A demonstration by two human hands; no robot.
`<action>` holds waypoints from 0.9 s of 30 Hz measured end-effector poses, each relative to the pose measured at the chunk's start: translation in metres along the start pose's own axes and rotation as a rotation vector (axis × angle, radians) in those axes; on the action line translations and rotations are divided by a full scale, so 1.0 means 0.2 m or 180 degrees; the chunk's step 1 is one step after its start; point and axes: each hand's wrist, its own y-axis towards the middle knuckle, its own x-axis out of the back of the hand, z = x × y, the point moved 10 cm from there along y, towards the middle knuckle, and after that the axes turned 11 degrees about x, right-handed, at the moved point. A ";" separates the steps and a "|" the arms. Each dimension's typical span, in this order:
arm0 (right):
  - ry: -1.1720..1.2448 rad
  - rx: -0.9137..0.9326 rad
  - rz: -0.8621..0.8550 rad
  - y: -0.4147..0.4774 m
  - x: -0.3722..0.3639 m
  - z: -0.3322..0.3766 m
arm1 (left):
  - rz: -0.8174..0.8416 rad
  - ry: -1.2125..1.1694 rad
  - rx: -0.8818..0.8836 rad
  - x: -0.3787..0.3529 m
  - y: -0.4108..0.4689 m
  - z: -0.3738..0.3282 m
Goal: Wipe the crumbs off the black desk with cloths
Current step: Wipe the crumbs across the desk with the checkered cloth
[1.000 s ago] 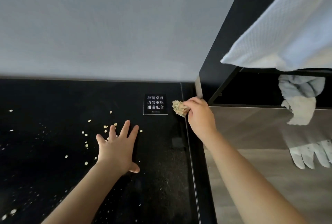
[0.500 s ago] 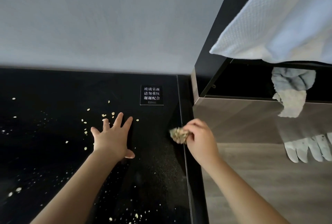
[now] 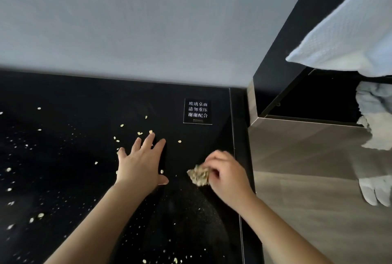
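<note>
Crumbs (image 3: pixel 118 140), pale yellow flakes, lie scattered over the glossy black glass surface (image 3: pixel 63 115), thickest just beyond and beside the fingers (image 3: pixel 148 140) of the left hand (image 3: pixel 141 166). That hand lies flat, palm down, its fingers spread wide and gripping nothing; one flake sits at the tip of the middle finger and another just beside the thumb. To its right, near the surface's right edge, the right hand (image 3: pixel 227 176) has its fingers pinched closed on a small crumpled tan cloth wad (image 3: pixel 199 175), which is pressed to the surface. The wad looks speckled and rough. A black label with white Chinese characters (image 3: pixel 197 111) lies beyond both hands.
</note>
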 end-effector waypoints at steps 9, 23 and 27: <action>-0.0390 -0.0250 -0.0384 0.33 -0.13 0.05 | 0.0275 -0.0154 0.0079 0.03 0.12 0.23; -0.0194 -0.0417 -0.0943 0.82 -0.20 0.15 | 0.0142 0.0405 -0.0284 0.05 0.20 0.45; -0.0240 -0.0149 -0.0574 0.94 -0.36 0.20 | 0.0088 0.0399 -0.0321 0.04 0.21 0.46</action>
